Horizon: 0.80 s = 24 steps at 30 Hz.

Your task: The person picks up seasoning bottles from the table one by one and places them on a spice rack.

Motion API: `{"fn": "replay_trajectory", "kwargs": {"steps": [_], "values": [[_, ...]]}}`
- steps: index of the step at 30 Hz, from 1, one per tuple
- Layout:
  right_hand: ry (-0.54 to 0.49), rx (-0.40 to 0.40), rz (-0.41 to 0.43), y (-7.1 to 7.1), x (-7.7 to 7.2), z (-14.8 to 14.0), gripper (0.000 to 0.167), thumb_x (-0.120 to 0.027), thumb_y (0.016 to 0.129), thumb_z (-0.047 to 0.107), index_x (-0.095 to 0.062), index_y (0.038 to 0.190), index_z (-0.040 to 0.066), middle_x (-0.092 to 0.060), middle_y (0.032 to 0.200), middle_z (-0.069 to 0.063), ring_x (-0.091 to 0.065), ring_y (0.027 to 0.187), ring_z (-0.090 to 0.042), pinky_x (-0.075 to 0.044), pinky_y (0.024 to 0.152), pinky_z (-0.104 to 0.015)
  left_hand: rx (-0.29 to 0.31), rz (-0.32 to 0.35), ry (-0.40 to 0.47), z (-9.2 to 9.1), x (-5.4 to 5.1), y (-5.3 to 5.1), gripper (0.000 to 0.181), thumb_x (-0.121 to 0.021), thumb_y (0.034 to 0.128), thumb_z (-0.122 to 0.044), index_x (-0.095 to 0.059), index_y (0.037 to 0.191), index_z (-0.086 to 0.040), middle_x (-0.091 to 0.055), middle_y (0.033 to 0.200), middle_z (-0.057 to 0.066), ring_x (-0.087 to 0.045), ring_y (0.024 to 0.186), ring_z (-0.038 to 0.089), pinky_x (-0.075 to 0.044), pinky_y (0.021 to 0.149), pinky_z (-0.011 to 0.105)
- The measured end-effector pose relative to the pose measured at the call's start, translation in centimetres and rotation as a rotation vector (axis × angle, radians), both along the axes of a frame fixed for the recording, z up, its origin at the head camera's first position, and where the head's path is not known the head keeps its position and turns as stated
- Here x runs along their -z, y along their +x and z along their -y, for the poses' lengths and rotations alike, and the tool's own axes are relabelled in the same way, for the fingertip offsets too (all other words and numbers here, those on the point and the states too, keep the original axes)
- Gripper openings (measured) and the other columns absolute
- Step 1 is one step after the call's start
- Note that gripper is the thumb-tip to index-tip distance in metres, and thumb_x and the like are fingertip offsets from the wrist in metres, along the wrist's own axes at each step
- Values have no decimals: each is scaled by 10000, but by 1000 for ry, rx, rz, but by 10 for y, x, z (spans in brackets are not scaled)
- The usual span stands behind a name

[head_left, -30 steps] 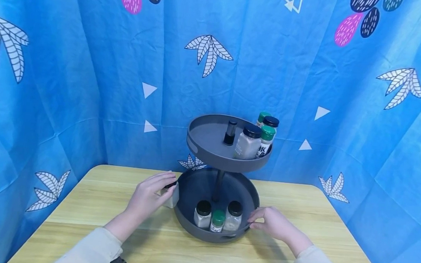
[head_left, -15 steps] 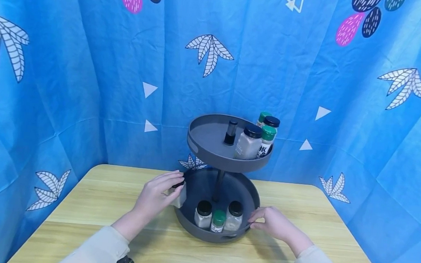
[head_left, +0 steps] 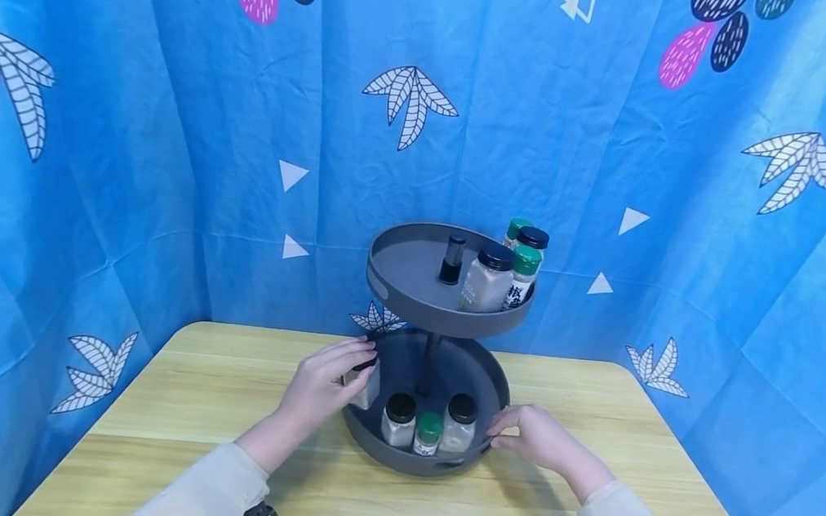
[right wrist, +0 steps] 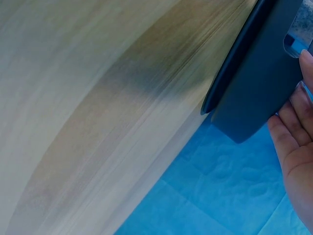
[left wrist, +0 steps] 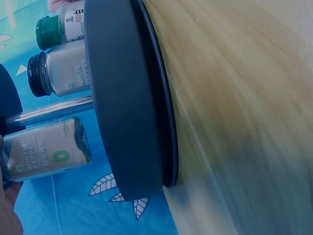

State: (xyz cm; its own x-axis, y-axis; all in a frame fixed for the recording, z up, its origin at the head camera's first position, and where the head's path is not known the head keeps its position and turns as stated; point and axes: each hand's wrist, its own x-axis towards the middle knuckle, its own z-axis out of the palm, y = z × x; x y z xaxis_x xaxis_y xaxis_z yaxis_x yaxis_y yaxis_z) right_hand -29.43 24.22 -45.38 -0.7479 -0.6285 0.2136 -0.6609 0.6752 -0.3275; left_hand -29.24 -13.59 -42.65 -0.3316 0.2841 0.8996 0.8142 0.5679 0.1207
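Observation:
My left hand (head_left: 317,382) grips a white pepper jar (left wrist: 46,151) by its black lid end, fingers over the top and thumb at the side. The jar is at the left rim of the lower tier of a grey two-tier spice rack (head_left: 395,457); in the left wrist view its base hangs just above the rim. On the lower tier's right side, my right hand (head_left: 533,438) pinches the rim, thumb on top and fingers outside. Two black-lidded jars (head_left: 398,429) flank a green-capped bottle (head_left: 428,436) at the front of that tier.
The upper tier (head_left: 444,320) overhangs the lower one, joined by a central post (head_left: 429,366). It carries several spice jars (head_left: 488,285) on its right and a short dark upright handle (head_left: 453,261). A blue curtain (head_left: 242,194) surrounds the wooden table (head_left: 227,356).
My left hand has carried the white pepper jar rightward, from outside the lower tier to over its left rim. The right hand has stayed on the rim.

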Motion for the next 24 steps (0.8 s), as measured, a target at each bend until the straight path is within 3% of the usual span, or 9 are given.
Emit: {"fn": "replay_trajectory", "kwargs": {"steps": [10, 24], "values": [[10, -1, -11, 0, 0, 1, 105, -798, 841, 144, -811, 943, 125, -753, 984, 21, -696, 984, -230, -565, 905, -432, 31, 1, -15, -6, 7, -2, 258, -829, 759, -25, -775, 1012, -34, -742, 1104, 105, -699, 1061, 287, -562, 938, 427], [15, 1, -15, 1, -2, 1, 95, -798, 843, 150, -811, 937, 141, -752, 980, 23, -697, 973, -222, -569, 893, -423, 36, 29, -78, -6, 15, 0, 255, -826, 785, -62, -775, 1034, -73, -739, 1129, 65, -688, 1094, 242, -547, 968, 357]]}}
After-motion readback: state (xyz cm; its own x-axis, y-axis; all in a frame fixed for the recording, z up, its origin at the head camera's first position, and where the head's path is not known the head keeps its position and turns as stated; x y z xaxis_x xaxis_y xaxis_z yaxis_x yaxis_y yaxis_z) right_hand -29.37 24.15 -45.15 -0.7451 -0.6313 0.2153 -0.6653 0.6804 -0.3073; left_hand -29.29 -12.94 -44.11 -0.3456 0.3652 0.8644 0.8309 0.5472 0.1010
